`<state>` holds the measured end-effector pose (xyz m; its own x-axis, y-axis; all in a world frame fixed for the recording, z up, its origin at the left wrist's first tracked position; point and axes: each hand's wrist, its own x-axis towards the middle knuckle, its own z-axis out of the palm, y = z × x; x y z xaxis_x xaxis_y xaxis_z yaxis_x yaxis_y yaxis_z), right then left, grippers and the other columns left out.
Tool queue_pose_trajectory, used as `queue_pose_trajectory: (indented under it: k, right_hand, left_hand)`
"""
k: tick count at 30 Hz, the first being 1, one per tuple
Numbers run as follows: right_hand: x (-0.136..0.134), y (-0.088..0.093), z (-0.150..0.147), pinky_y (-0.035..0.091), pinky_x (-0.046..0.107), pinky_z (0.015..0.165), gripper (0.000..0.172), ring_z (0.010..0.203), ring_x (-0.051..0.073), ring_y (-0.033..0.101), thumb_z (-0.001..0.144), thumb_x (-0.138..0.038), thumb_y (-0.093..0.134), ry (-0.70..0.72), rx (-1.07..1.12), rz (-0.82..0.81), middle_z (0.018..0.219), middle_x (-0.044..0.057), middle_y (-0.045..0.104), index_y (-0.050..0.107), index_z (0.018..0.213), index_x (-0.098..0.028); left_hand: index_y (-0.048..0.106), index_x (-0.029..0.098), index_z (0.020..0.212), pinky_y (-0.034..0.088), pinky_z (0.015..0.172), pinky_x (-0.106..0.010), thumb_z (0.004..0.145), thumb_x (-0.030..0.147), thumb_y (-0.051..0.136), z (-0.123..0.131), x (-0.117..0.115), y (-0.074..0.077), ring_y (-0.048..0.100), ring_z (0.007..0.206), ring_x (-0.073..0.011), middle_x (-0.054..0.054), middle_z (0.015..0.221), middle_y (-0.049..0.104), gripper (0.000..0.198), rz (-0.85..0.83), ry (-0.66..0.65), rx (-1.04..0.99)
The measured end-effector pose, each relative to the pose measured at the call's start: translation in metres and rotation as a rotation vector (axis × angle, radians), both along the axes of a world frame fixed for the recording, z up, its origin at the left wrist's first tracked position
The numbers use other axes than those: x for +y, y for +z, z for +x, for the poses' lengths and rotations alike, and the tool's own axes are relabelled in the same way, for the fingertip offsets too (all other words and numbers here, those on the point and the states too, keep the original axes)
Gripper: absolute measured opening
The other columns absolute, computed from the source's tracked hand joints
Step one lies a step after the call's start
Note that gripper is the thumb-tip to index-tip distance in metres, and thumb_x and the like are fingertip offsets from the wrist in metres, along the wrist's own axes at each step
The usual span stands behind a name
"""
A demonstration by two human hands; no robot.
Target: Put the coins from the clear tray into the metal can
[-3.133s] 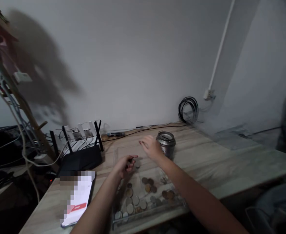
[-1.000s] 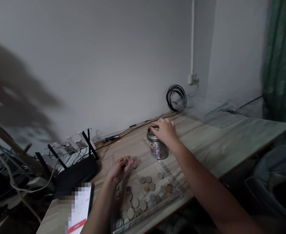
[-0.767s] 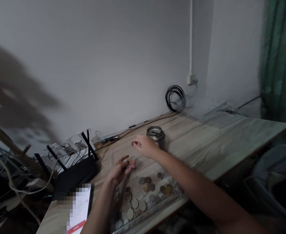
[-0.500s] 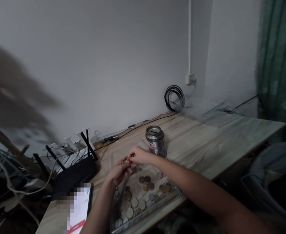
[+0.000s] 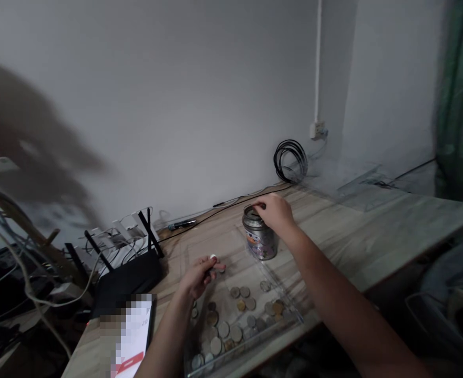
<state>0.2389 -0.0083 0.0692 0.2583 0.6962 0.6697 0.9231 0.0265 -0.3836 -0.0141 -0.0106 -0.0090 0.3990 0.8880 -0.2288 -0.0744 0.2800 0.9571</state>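
Observation:
My left hand (image 5: 203, 274) is closed, its thumb and fingers pinching a pale coin (image 5: 213, 257); another coin shows lower, by its fingertips. It hovers over a clear plastic tray (image 5: 250, 345), in which several silver, brown and yellowish coins (image 5: 224, 329) lie spread out. Just behind the tray stands a metal coin bank (image 5: 261, 242) shaped like a can, with a printed label and a ring-shaped top. My right hand (image 5: 274, 211) is over its lid, fingertips pinched together and pointing down at the top. What those fingertips hold, if anything, is hidden.
On the left are a black router (image 5: 131, 281) with raised antennas, tangled cables, and a phone (image 5: 134, 336) with a lit screen. A coil of black cable (image 5: 290, 160) leans on the wall. Clear plastic (image 5: 357, 194) lies at the far right of the table (image 5: 392, 223).
My right hand has left my left hand and moved right, up to the coin bank's lid. My left hand stays over the tray, a pale coin now showing in it. The view has shifted slightly.

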Motion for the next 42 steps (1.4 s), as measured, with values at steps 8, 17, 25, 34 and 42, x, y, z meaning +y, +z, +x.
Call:
queue_pose_trajectory:
  k: [8, 17, 25, 34, 42]
  right_hand:
    - [0.002, -0.003, -0.002, 0.034, 0.024, 0.056, 0.019, 0.072, 0.015, 0.054, 0.070, -0.031, 0.053, -0.005, 0.027, -0.082, 0.078, 0.003, 0.065, 0.069, 0.078, -0.026]
    - [-0.004, 0.001, -0.008, 0.036, 0.025, 0.064, 0.020, 0.081, 0.017, 0.053, 0.074, -0.031, 0.051, 0.041, 0.004, 0.089, 0.080, 0.004, 0.064, 0.068, 0.082, -0.024]
    - [-0.014, -0.029, -0.084, 0.034, 0.022, 0.059, 0.020, 0.067, 0.012, 0.054, 0.078, -0.028, 0.047, 0.644, -0.141, -0.120, 0.074, 0.002, 0.064, 0.066, 0.078, -0.020]
    - [0.010, -0.057, -0.095, 0.039, 0.019, 0.052, 0.018, 0.058, 0.011, 0.056, 0.065, -0.012, 0.052, 0.996, 0.251, -0.506, 0.063, 0.003, 0.065, 0.067, 0.076, -0.011]
    - [-0.007, -0.005, -0.031, 0.039, 0.025, 0.070, 0.019, 0.078, 0.014, 0.056, 0.072, -0.020, 0.049, 0.310, 0.118, 0.161, 0.082, 0.004, 0.065, 0.066, 0.080, -0.020]
  left_hand:
    - [0.055, 0.013, 0.071, 0.003, 0.033, -0.016, 0.060, 0.049, 0.065, -0.001, -0.001, 0.000, 0.020, 0.032, 0.0006, 0.009, 0.043, 0.036, 0.038, -0.030, -0.098, 0.019]
    - [0.055, 0.013, 0.074, 0.003, 0.035, -0.018, 0.063, 0.047, 0.062, -0.001, -0.002, 0.000, 0.019, 0.033, 0.0000, 0.009, 0.045, 0.036, 0.036, -0.020, -0.172, 0.020]
    - [0.054, 0.013, 0.073, 0.004, 0.035, -0.016, 0.067, 0.041, 0.056, 0.001, -0.002, 0.001, 0.023, 0.033, 0.0001, 0.007, 0.048, 0.039, 0.028, -0.055, -0.140, 0.036]
    - [0.057, 0.011, 0.071, 0.007, 0.032, -0.014, 0.068, 0.035, 0.054, 0.003, -0.006, 0.004, 0.025, 0.034, 0.0003, 0.006, 0.049, 0.040, 0.024, -0.062, -0.223, 0.050]
    - [0.057, 0.011, 0.081, 0.037, 0.041, -0.012, 0.072, 0.013, 0.049, -0.001, 0.002, 0.002, 0.050, 0.047, -0.0038, -0.001, 0.062, 0.055, 0.013, -0.200, 0.014, -0.110]
